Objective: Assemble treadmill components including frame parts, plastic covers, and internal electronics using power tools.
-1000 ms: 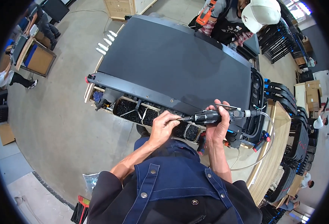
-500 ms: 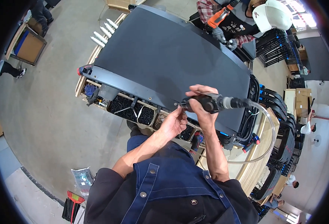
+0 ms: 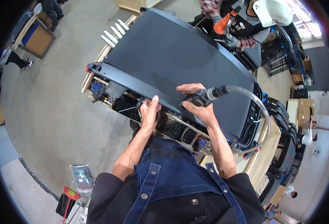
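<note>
A wide treadmill deck (image 3: pixel 172 56) with a dark belt surface lies across the bench in front of me, a dark side rail (image 3: pixel 129 80) along its near edge. My right hand (image 3: pixel 201 108) is wrapped round a black air screwdriver (image 3: pixel 198 98) above the near part of the deck. From its rear end a clear hose (image 3: pixel 264 112) loops to the right and down. My left hand (image 3: pixel 149 112) is at the near rail, thumb up and fingers curled beside a dark bracket; what they hold is hidden. Under the rail are bins of black screws (image 3: pixel 173 127).
Across the deck a co-worker's gloved hands (image 3: pixel 229 40) are at an orange power drill (image 3: pixel 224 24). White tubes (image 3: pixel 114 33) lie at the far left corner. Stacked black frames (image 3: pixel 280 138) stand on the right. A red broom (image 3: pixel 71 193) and a plastic bag (image 3: pixel 81 177) are at lower left.
My left hand has moved left from the screwdriver's tip to the rail. The screwdriver has shifted slightly and its tip is apart from my left fingers. The co-worker's drill has lowered slightly.
</note>
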The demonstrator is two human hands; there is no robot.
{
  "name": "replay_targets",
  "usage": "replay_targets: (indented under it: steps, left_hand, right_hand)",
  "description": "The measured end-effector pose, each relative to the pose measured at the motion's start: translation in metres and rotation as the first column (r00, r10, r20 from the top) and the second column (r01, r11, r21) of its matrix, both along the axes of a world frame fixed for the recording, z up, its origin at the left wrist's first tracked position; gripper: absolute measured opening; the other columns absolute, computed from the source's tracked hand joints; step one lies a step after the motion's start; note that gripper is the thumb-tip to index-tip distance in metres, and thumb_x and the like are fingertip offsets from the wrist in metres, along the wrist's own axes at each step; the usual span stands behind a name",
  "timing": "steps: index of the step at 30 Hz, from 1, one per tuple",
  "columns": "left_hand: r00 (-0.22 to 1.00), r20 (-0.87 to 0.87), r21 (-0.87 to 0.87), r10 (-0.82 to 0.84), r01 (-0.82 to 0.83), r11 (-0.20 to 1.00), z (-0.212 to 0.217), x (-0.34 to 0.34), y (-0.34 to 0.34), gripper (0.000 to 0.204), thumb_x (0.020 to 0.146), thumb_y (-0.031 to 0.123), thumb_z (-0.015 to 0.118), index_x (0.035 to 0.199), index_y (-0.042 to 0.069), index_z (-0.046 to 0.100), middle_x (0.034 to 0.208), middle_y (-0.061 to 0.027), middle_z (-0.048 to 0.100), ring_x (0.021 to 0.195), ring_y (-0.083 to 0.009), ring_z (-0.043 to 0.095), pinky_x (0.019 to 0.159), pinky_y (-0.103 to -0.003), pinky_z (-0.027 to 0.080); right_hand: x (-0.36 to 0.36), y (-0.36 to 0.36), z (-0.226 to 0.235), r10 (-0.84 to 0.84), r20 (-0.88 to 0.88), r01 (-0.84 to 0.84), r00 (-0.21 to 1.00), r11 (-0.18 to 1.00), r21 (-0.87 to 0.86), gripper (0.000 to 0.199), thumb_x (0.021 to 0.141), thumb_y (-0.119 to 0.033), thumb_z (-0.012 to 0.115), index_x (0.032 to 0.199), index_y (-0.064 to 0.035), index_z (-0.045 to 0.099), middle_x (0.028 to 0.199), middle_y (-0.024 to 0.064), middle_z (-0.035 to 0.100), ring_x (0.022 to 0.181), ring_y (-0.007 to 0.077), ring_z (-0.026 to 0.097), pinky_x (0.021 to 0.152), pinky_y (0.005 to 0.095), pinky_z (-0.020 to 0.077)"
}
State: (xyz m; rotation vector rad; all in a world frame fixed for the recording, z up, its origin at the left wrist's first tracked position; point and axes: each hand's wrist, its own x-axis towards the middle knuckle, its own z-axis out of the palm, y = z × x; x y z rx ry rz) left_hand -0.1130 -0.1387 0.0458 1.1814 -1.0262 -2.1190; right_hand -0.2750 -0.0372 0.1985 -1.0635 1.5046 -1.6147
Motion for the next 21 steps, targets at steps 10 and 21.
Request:
replay_targets:
  steps: [10,21]
  left_hand:
    - [0.826,0.553,-0.471,-0.110,0.418,0.777,-0.075,0.081,-0.034,0.028,0.093,0.023,0.068,0.109,0.001,0.072,0.101,-0.0173,0.073,0.093,-0.0274,0.071,0.083,-0.036,0.054]
    - [0.448,0.893,-0.449,-0.037,0.893,-0.032,-0.190,0.094,-0.112,0.024,0.078,0.009,0.071,0.100,0.007,0.061,0.100,-0.0122,0.063,0.097,-0.0310,0.064,0.081,-0.043,0.052]
  right_hand:
    - [0.057,0.034,-0.038,-0.532,-0.141,0.542,0.835,0.840,0.038,0.051,0.083,-0.006,0.080,0.127,0.0001,0.054,0.123,0.0155,0.066,0.110,0.0247,0.067,0.100,0.0387,0.0526]
    - [0.125,0.009,-0.259,0.061,-0.217,0.129,0.974,0.642,0.756,0.024,0.090,-0.020,0.072,0.105,-0.0023,0.070,0.089,0.0191,0.073,0.083,0.0286,0.074,0.073,0.0410,0.0575]
